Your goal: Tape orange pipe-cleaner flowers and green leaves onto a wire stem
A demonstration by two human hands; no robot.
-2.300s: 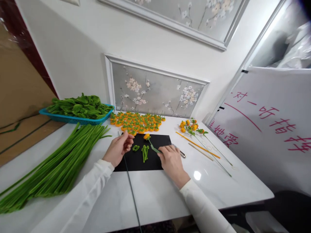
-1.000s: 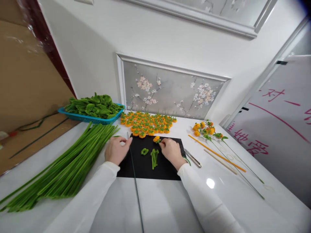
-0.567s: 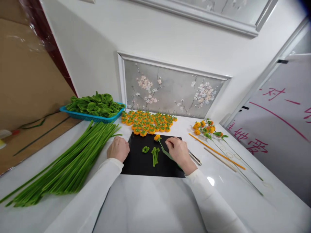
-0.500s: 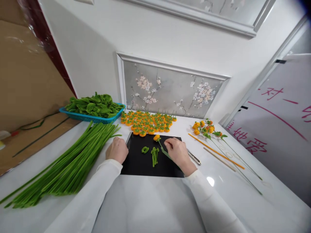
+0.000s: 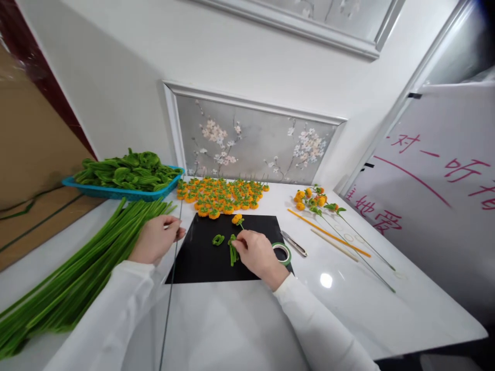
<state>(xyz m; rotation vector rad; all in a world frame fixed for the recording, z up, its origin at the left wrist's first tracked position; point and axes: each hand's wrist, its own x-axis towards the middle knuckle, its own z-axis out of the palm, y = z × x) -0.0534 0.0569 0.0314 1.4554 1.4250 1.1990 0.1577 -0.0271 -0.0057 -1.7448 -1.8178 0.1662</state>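
Note:
My left hand point(image 5: 153, 239) pinches a thin dark wire point(image 5: 170, 288) that runs down toward me, just left of the black mat point(image 5: 201, 263). On the mat, my right hand point(image 5: 255, 253) is closed, fingertips pinched at the bundle of short green stems point(image 5: 232, 252). A small orange flower on a green stem point(image 5: 237, 219) lies just above my right hand. A green curl point(image 5: 218, 239) lies on the mat to the left of the stems. A roll of green tape point(image 5: 282, 252) sits by my right wrist.
A long bundle of green pipe cleaners point(image 5: 77, 273) lies on the left of the white table. A blue tray of green leaves point(image 5: 124, 178) stands at the back left. Several orange flower heads point(image 5: 220, 196) lie behind the mat. Finished flower stems point(image 5: 325, 211), sticks and pliers point(image 5: 294, 243) lie right.
My left hand has moved left off the mat with the wire. My right hand has shifted left from the flower stem to the short green stems; the tape roll now shows.

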